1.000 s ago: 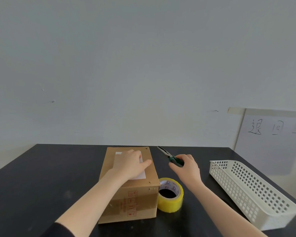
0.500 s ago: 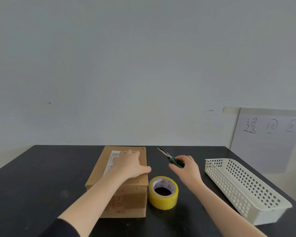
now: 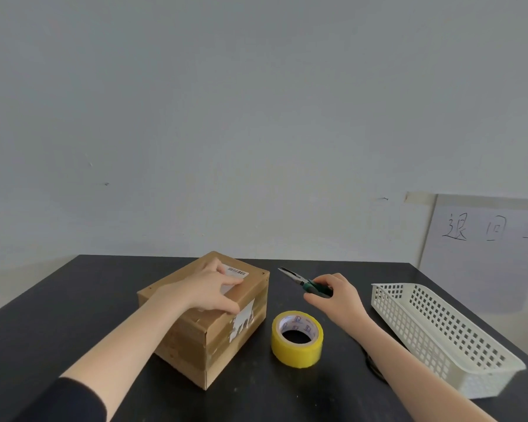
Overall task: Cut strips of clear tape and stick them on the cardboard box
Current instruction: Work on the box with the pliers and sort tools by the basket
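Black table [image 3: 73,315], worn labelled cardboard box [image 3: 192,339] askew.

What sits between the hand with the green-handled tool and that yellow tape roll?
Nothing visible. The right hand grips the tool just behind the tape roll, with only bare black table between them. The white basket lies off to the right.

A white sheet [image 3: 488,251] on the wall, behind the white basket [image 3: 433,333], bears handwritten characters reading 退 回, with a third cut off at the frame edge. The cardboard box [image 3: 208,324] carries a white label [image 3: 237,273] with a barcode too small to read. The tape roll [image 3: 297,338] near the box has a blue logo on its core, illegible.
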